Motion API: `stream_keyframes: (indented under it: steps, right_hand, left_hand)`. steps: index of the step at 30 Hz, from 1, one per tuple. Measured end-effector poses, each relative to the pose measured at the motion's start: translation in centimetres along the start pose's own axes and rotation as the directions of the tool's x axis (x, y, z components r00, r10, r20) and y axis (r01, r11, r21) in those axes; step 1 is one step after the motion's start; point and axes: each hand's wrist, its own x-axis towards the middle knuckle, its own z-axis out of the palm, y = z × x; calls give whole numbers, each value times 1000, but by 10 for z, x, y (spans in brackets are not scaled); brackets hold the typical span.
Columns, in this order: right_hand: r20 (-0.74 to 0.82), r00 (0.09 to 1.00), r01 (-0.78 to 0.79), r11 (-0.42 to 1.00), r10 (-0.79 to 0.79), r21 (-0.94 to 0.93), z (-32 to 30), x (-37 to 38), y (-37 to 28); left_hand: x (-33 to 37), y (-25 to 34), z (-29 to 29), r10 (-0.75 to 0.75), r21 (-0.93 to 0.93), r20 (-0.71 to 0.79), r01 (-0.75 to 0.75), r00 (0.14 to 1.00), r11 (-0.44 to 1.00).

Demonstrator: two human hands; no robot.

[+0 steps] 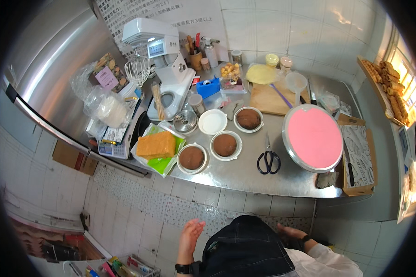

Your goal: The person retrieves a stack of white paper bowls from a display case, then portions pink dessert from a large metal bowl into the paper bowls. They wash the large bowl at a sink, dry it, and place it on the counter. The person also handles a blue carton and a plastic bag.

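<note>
Away from the steel table's front edge, my left hand (192, 233) hangs in the air with loosely bent fingers and nothing in it. On the other side of my dark apron, my right hand (292, 232) is held low, fingers stretched and partly hidden. Nearest on the table are three white bowls with brown, cocoa-coloured tops: the left bowl (192, 158), the middle bowl (225, 145) and the back bowl (248, 119). Dark-handled scissors (268, 159) lie right of them. A round turntable with a pink top (313, 137) stands farther right.
A sponge cake block (156, 145) rests on green-white packaging at the left. Behind stand a stand mixer (155, 46), a white lid (212, 122), a blue tape dispenser (208, 87) and a wooden board (275, 98). At the right, a knife (349, 167) lies on a shallow tray (367, 184).
</note>
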Motion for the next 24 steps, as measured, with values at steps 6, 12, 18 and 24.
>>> stream_keyframes:
  steps: [6, 12, 18, 24]
  right_hand:
    - [85, 996, -15, 999, 12, 29, -13, 103, 79]
    - [-194, 961, 186, 980, -198, -77, -38, 56, -32]
    - [563, 539, 482, 777, -627, 404, 126, -65, -211]
    - [982, 188, -99, 995, -11, 30, 332, -81, -154]
  left_hand:
    - [-22, -4, 41, -32, 29, -58, 34, 998, 999]
    - [-48, -77, -5, -103, -272, -180, 51, 978, 961]
    - [-58, -77, 61, -198, -363, 21, 192, 980, 912]
    - [-93, -87, 16, 335, -760, -466, -565, 819, 321]
